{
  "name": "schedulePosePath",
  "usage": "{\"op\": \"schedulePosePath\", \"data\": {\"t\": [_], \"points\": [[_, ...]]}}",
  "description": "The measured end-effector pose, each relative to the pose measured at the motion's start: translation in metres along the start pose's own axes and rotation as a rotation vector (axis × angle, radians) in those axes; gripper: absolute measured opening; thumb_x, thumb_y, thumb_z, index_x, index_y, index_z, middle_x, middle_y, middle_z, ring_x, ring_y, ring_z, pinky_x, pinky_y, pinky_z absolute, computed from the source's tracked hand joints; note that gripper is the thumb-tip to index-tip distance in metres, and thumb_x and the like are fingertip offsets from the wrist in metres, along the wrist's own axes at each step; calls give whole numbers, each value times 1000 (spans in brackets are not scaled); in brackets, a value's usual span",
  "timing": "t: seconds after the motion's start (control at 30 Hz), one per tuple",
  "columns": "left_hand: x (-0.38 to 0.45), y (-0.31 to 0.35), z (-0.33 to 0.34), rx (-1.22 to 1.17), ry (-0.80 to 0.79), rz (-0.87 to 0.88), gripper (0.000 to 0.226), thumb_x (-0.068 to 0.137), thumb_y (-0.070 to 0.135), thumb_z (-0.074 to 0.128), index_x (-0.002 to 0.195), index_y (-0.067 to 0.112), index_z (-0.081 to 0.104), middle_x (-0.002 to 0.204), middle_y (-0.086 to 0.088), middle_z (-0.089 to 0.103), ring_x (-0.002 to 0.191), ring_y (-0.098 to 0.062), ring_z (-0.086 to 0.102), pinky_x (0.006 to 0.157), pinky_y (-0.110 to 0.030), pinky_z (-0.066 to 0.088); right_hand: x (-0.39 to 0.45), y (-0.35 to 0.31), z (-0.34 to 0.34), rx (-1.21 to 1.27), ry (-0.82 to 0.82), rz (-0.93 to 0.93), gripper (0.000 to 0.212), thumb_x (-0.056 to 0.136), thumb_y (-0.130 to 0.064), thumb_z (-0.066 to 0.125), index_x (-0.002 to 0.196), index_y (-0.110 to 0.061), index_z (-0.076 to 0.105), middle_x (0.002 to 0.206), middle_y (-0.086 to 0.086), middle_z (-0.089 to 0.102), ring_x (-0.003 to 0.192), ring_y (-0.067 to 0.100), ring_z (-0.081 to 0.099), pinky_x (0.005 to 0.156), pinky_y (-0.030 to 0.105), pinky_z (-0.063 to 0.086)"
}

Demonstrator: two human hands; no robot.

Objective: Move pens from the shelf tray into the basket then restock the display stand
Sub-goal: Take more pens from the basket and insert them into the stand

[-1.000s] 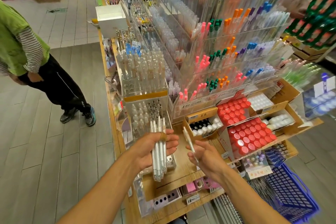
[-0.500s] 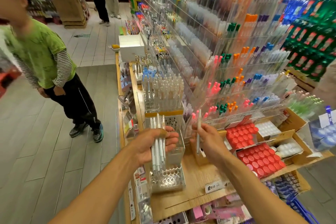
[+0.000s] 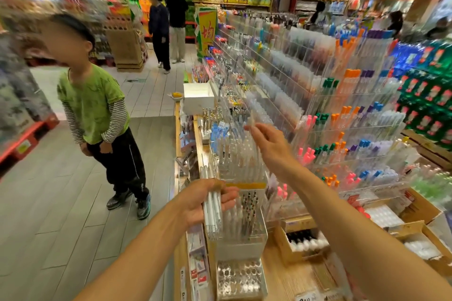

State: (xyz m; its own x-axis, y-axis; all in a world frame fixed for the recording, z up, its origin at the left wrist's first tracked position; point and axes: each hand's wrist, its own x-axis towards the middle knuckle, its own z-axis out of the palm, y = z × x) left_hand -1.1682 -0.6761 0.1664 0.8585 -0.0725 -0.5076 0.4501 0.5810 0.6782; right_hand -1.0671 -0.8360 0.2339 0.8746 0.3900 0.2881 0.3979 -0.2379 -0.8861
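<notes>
My left hand (image 3: pixel 208 200) grips a bundle of white pens (image 3: pixel 212 212), held upright just left of the clear acrylic display stand (image 3: pixel 241 239). My right hand (image 3: pixel 267 140) is raised higher, over the tiered stand of clear pens (image 3: pixel 234 154), and pinches a single pale pen (image 3: pixel 252 115) between thumb and fingers; the pen is blurred. An empty clear holder with round holes (image 3: pixel 241 278) sits on the wooden shelf (image 3: pixel 288 273) below the stand. The basket is out of view.
A tall acrylic rack of coloured pens (image 3: pixel 342 129) fills the right side. Cardboard boxes of small bottles (image 3: pixel 303 242) sit on the shelf. A person in a green shirt (image 3: pixel 95 105) stands in the aisle to the left; two more people (image 3: pixel 166 29) stand far back.
My head has tilted up, so the store's far end shows and the blue basket has left view. My right hand has risen with the single pen toward the upper stand. My left hand keeps its bundle.
</notes>
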Motion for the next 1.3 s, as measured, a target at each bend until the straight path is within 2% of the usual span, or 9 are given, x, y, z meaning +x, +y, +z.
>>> {"op": "schedulePosePath", "data": {"t": [0.1, 0.27, 0.43, 0.67, 0.83, 1.0, 1.13, 1.23, 1.3], "points": [[-2, 5, -5, -11, 27, 13, 15, 94, -2, 53, 105, -11, 59, 105, -29, 70, 77, -28, 74, 64, -38, 62, 17, 1, 6, -243, 19, -105, 15, 100, -22, 50, 91, -11, 53, 82, 6, 63, 59, 7, 50, 58, 30, 43], [-5, 7, -14, -12, 42, -14, 30, 95, 0, 54, 121, -15, 53, 96, -27, 71, 71, -27, 74, 52, -32, 59, 27, 7, 20, -431, -36, -227, 19, 95, -19, 50, 96, -29, 35, 61, -4, 45, 45, 6, 38, 43, 26, 28], [-6, 10, -17, -34, 32, -6, 16, 96, -1, 52, 108, -10, 58, 99, -28, 71, 72, -29, 74, 52, -33, 59, 31, 19, 22, -618, -135, -275, 6, 102, -28, 41, 98, -26, 39, 64, -10, 48, 54, 7, 44, 49, 30, 26], [-6, 8, -14, -50, 52, 12, 16, 96, -3, 53, 110, -5, 58, 94, -26, 73, 75, -31, 75, 58, -38, 61, 34, 25, 12, -681, -181, -233, 18, 98, -25, 55, 106, -13, 66, 91, -6, 56, 81, 12, 50, 73, 27, 38], [-7, 8, -10, -44, 58, 8, 19, 95, -1, 55, 109, -12, 60, 91, -27, 72, 74, -31, 75, 59, -40, 62, 33, 22, 11, -739, -223, -219, 16, 94, -26, 63, 108, -18, 65, 92, -7, 63, 82, 11, 54, 74, 26, 44], [-7, 8, -7, -28, 33, 10, 17, 94, -1, 55, 100, -14, 64, 87, -27, 71, 70, -30, 73, 64, -37, 62, 33, 20, 17, -845, -243, -296, 17, 94, -25, 62, 101, -16, 74, 100, 1, 66, 98, 20, 54, 79, 26, 35], [-7, 8, -1, -12, 33, 42, 15, 92, -4, 56, 100, -12, 65, 92, -28, 72, 74, -30, 74, 68, -38, 62, 33, 18, 21, -906, -257, -286, 20, 95, -30, 59, 106, -20, 73, 102, -1, 59, 104, 22, 47, 88, 33, 42], [-8, 7, 2, -40, 20, 83, 23, 90, -6, 58, 113, -12, 60, 96, -27, 71, 73, -30, 73, 60, -36, 62, 34, 16, 20, -936, -285, -261, 22, 95, -32, 59, 111, -22, 70, 107, -2, 58, 108, 22, 46, 91, 34, 43], [-9, 8, 2, -33, -5, 98, 22, 88, -5, 61, 108, -13, 65, 102, -30, 70, 75, -30, 73, 65, -36, 63, 32, 13, 20, -906, -268, -271, 24, 94, -32, 60, 115, -22, 67, 110, -1, 60, 108, 20, 47, 93, 35, 43]]}}
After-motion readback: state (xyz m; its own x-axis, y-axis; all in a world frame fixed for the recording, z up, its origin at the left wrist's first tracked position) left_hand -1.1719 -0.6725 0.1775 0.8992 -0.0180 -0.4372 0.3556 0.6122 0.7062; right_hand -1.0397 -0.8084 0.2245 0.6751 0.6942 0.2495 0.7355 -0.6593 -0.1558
